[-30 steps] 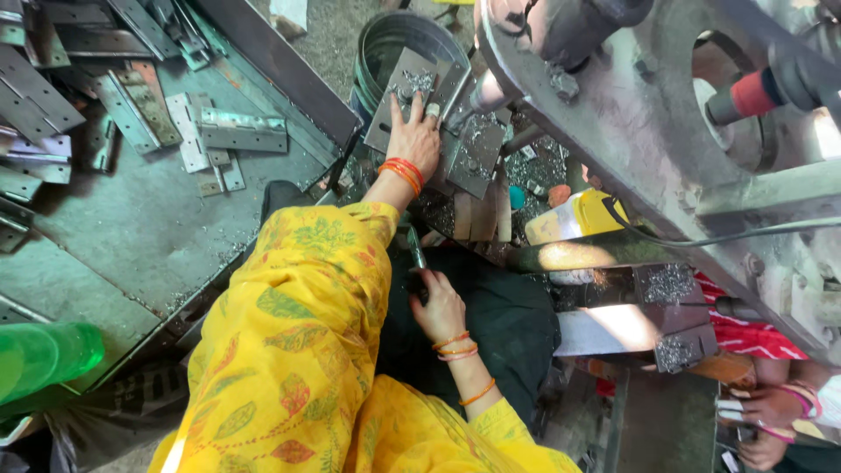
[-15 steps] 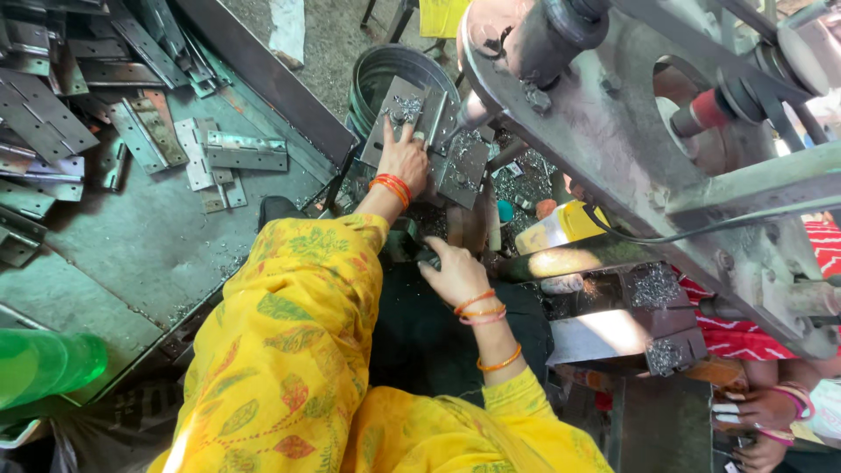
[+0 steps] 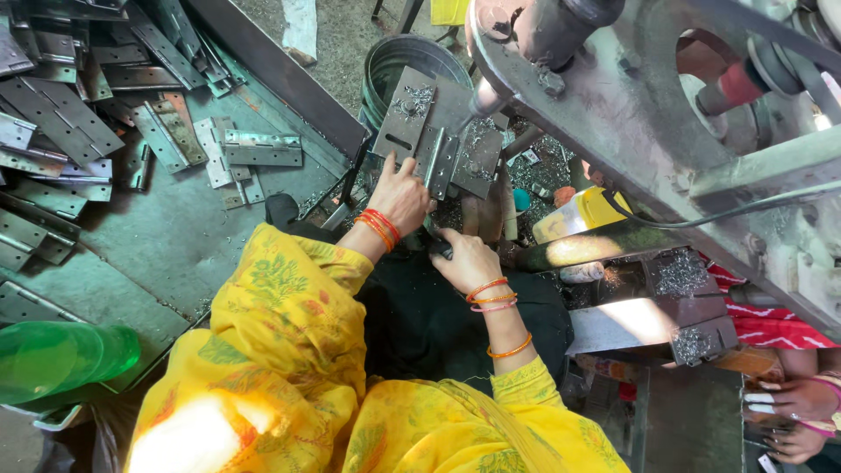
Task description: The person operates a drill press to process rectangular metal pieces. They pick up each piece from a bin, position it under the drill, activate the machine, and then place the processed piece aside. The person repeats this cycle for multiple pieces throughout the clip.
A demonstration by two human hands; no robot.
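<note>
The heavy grey press machine (image 3: 666, 149) fills the upper right of the view, reaching further down and left than it did half a second ago, because the view has shifted slightly; the machine itself looks fixed. To the left lies the green tabletop (image 3: 158, 254), strewn with a heap of flat metal hinges (image 3: 79, 114) along its upper edge, unchanged from before. A round metal bucket (image 3: 399, 70) stands beyond the tabletop's corner, partly hidden by the large hinge (image 3: 438, 136), which lies opened flat and dusted with metal shavings, just under the machine's round head.

The person in the yellow sleeves has the left hand (image 3: 401, 197) on the near edge of that large hinge, fingers spread over the plate and pressing or gripping it; a second ago the hand reached higher up the plate, and it now sits lower, nearer the hinge's bottom edge. The right hand (image 3: 464, 258) is curled closed around a small dark thing at the hinge's lower corner; what it is cannot be told. That hand has come up from the lap, where it hung a second ago, to just beside the left hand. A green plastic bottle (image 3: 61, 355) lies at the lower left, as before. Another person's hand (image 3: 788, 407) shows at the lower right edge.
</note>
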